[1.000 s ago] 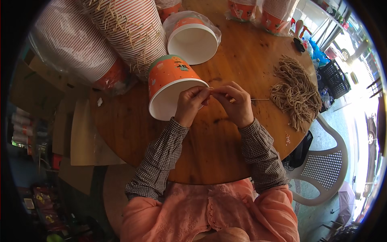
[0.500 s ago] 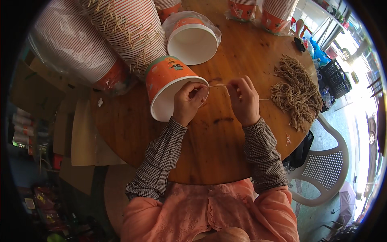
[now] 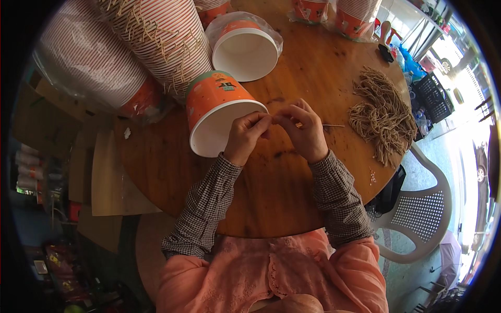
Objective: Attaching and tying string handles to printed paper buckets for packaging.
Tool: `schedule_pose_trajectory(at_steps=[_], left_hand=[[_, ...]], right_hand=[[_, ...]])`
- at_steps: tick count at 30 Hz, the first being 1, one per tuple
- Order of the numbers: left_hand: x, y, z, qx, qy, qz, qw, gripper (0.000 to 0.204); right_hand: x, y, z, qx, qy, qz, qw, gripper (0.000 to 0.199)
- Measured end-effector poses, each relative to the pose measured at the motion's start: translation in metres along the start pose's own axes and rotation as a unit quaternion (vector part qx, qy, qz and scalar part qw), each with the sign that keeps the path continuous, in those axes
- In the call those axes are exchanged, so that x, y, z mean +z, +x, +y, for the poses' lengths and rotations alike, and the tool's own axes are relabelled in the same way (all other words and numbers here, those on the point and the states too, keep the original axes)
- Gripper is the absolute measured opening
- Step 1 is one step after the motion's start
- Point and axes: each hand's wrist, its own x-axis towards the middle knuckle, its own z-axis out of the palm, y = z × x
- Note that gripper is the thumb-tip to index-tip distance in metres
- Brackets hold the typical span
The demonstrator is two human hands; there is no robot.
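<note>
An orange paper bucket [image 3: 216,94] with a white rim lies tilted on its side, its mouth facing me. Against the right side of that rim, my left hand [image 3: 244,136] is closed in a pinch. The fingertips of my right hand [image 3: 303,130] meet it there, also pinched. Both grip a thin piece of tan twine [image 3: 334,125], whose loose end sticks out past my right hand. Most of the twine between the fingers is hidden, so any loop or knot cannot be made out.
Tall stacks of nested paper buckets [image 3: 156,41] lean at the left, one with twine ties along it. Behind stands another white-mouthed bucket [image 3: 245,55] in clear plastic. A heap of tan twine [image 3: 383,117] lies at the right of the round wooden table [image 3: 271,203]. Beyond is a plastic chair [image 3: 417,216].
My right hand has moved left to meet my left hand. The twine that was stretched between them is now mostly covered by the fingers. The view has shifted slightly.
</note>
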Motion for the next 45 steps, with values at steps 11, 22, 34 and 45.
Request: schedule_pose_trajectory(at_steps=[11,22,34,45], left_hand=[[-0.010,0.003,-0.004,-0.043,-0.063,-0.015,0.997,0.016],[-0.012,0.001,-0.011,-0.012,-0.124,-0.004,0.992,0.015],[-0.004,-0.003,-0.011,0.108,0.016,0.050,0.993,0.012],[0.000,-0.006,-0.006,0.170,0.192,0.061,0.965,0.010]], right_hand=[[-0.004,0.004,0.006,0.202,0.185,0.010,0.962,0.013],[0.003,0.000,0.003,0.059,0.024,-0.035,0.997,0.012],[0.002,-0.001,-0.003,0.032,0.008,-0.040,0.999,0.013],[0.000,0.000,0.000,0.021,0.004,-0.031,0.999,0.013]])
